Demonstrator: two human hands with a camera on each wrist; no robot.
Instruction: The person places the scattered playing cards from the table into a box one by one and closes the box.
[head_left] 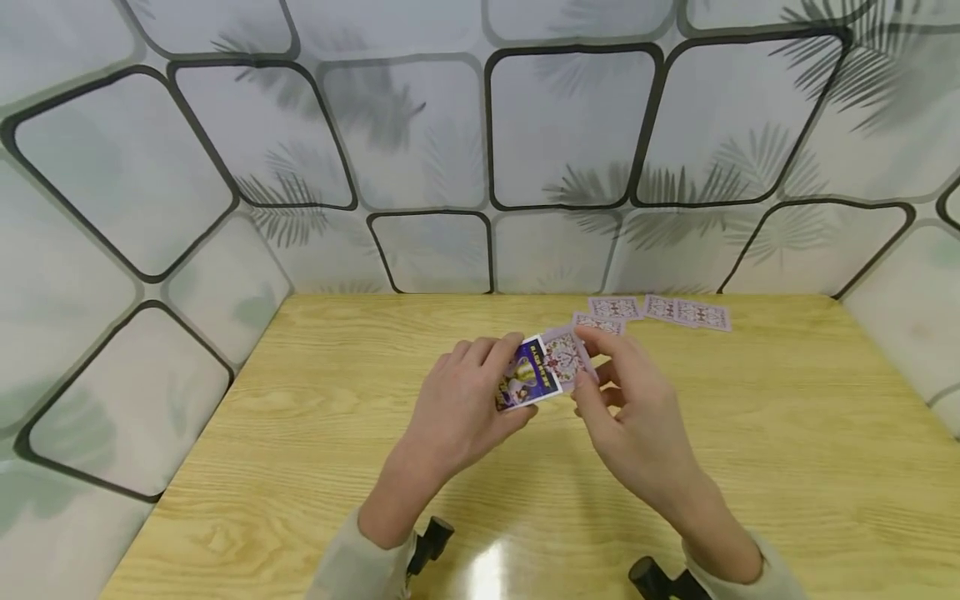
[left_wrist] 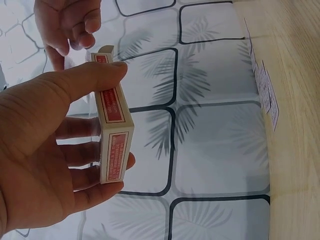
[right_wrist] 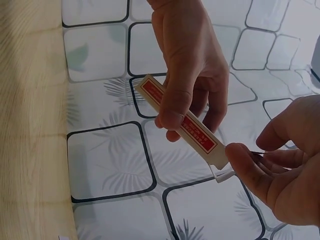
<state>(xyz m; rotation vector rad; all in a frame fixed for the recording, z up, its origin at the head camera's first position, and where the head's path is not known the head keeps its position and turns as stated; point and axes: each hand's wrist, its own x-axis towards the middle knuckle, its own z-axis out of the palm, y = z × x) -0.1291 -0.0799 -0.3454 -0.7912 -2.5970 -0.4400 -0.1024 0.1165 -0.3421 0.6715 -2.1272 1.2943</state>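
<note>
Left hand (head_left: 461, 400): thumb and fingers curled round the card box (head_left: 534, 372), held above mid-table; left wrist view shows thumb across the upper narrow side, fingers behind.
Right hand (head_left: 628, 408): thumb and forefinger pinch a card (head_left: 567, 358) at the box's open end; other fingers loosely bent.
Box position: in the air between both hands, nearer the far half of the table (head_left: 315, 433), not touching it.
Room to move: bare wood on the left, right and near side of the hands; far right strip taken by cards (head_left: 660, 311) lying in a row close to the back wall (head_left: 420, 150).
Edges: table meets patterned walls on three sides; the row sits just short of the far edge.
Materials: table is pale wood grain, glossy, with a glare patch near the front edge. Box is cardboard, rectangular, thin; blue-purple face, red-and-white printed side. Cards are flat, with lilac ornamented backs.
Walls: white panels, black rounded outlines, grey palm-leaf print.
Box contents: one card partly out at the flap end; how many remain inside, cannot tell.
Wrists: black mounts (head_left: 431, 537) at both.
</note>
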